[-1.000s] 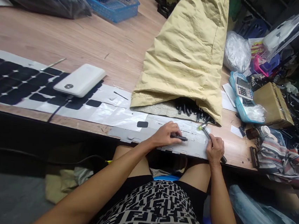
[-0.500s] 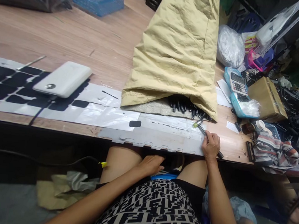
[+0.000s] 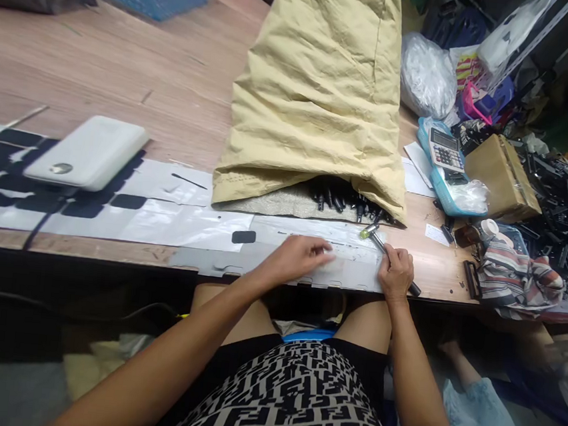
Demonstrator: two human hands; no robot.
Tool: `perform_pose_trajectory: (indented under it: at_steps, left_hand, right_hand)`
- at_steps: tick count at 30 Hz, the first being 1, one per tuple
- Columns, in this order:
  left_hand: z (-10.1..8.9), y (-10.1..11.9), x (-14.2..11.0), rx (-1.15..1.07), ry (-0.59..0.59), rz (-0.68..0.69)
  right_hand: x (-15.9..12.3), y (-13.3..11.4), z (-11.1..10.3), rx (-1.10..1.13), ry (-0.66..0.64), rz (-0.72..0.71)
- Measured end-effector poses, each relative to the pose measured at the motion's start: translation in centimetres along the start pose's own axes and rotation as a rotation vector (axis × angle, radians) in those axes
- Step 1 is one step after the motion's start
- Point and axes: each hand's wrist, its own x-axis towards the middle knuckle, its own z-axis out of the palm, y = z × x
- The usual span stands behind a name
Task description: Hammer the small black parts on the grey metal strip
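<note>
My right hand (image 3: 396, 272) rests at the table's front edge, closed around the handle of a small hammer (image 3: 378, 241). The hammer's head, with a yellow-green face, points up and left toward the bag, and the dark end of its handle sticks out below my fist. My left hand (image 3: 297, 261) hovers over the grey strip (image 3: 224, 261) along the table edge, fingers stretched to the right and somewhat blurred; nothing shows in them. Beyond both hands, black cylindrical parts (image 3: 338, 201) spill from the mouth of a large yellow cloth bag (image 3: 319, 109).
A white power bank (image 3: 89, 154) with a dark cable lies left on sheets of black pads. One loose black pad (image 3: 244, 236) lies nearer. To the right are a calculator (image 3: 445, 148), a cardboard box (image 3: 503, 177), a striped cloth (image 3: 513, 282) and a heap of black parts (image 3: 566, 207).
My left hand has risen from my lap to above the table edge. My right hand keeps its hold on the hammer. The view has shifted slightly to the right.
</note>
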Motion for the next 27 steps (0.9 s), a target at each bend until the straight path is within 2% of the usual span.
perform_pose_trajectory:
  at_steps: [3,5,7,10,13,16,20,23,27]
  left_hand:
    - [-1.6,-1.0,3.9,0.125,0.369,-0.104]
    - [-2.4,-1.4,6.5,0.183,0.51,-0.157]
    - [-2.9,-1.5,8.6,0.235,0.582,-0.205]
    - [-2.7,-1.3,10.7,0.285,0.586,-0.274]
    - [-2.2,-1.2,11.3,0.322,0.541,-0.306]
    - [-2.2,-1.5,11.0,0.349,0.489,-0.331]
    - [-3.1,-2.1,10.1,0.349,0.438,-0.398]
    - [-3.5,-2.3,9.2,0.385,0.452,-0.42]
    - [-3.0,-2.5,8.8,0.411,0.479,-0.431]
  right_hand:
    - [0.0,0.0,0.0,0.006,0.012,0.0]
    - [0.1,0.1,0.1,0.01,0.022,-0.007]
    - [0.1,0.2,0.2,0.011,0.029,-0.016]
    - [0.1,0.3,0.2,0.005,0.026,-0.021]
    - [0.0,0.3,0.3,0.003,0.031,-0.023]
    - [0.0,0.3,0.3,0.006,0.042,-0.02]
    - [0.0,0.3,0.3,0.015,0.05,-0.024]
    - [0.0,0.3,0.4,0.021,0.043,-0.023]
    - [0.0,0.4,0.4,0.018,0.032,-0.017]
